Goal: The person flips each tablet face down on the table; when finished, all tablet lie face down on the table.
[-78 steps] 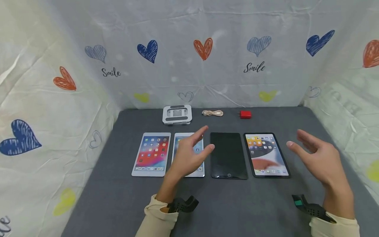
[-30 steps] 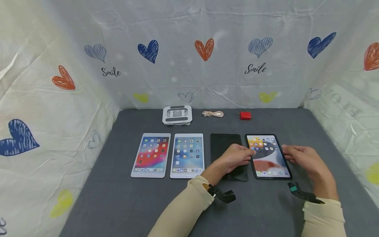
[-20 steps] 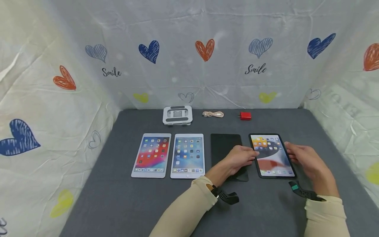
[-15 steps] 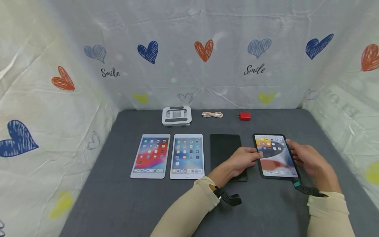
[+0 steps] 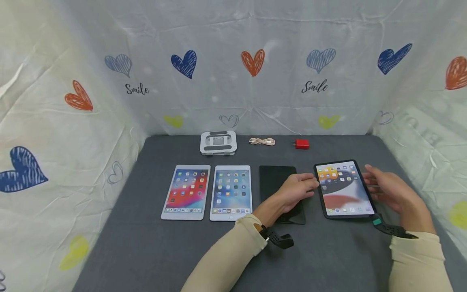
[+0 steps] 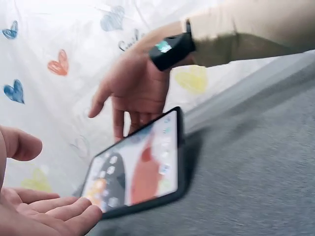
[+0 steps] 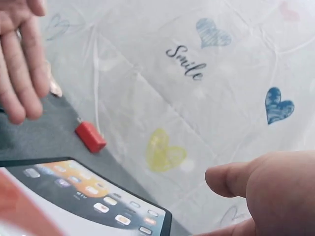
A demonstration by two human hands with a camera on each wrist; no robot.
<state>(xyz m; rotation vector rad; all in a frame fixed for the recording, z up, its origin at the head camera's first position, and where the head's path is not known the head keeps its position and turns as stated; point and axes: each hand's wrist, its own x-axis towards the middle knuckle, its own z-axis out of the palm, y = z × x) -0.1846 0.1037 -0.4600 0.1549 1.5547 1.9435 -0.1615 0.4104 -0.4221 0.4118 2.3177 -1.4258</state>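
A black-framed tablet (image 5: 344,190) with a lit home screen lies between my two hands at the right of the table. My left hand (image 5: 290,190) reaches over a dark-screened black tablet (image 5: 270,180), its straight fingertips right at the lit tablet's left edge. In the left wrist view, that hand's thumb (image 6: 24,144) stands apart from the tablet. My right hand (image 5: 395,188) is at the opposite edge with its thumb raised off the frame. Its fingers (image 6: 118,123) pass partly out of sight behind the tablet's edge.
Two white tablets with lit screens, one red-toned (image 5: 187,190) and one blue-toned (image 5: 231,190), lie to the left. Along the back are a folded white stand (image 5: 218,148), a bundled cable (image 5: 262,141) and a red charger plug (image 5: 302,144). A heart-print sheet (image 5: 277,93) surrounds the grey table (image 5: 146,251).
Both hands came in from the air and pinched the lit tablet's sides. It has shifted right, away from the black tablet, and turned slightly. Now both thumbs have come off it.
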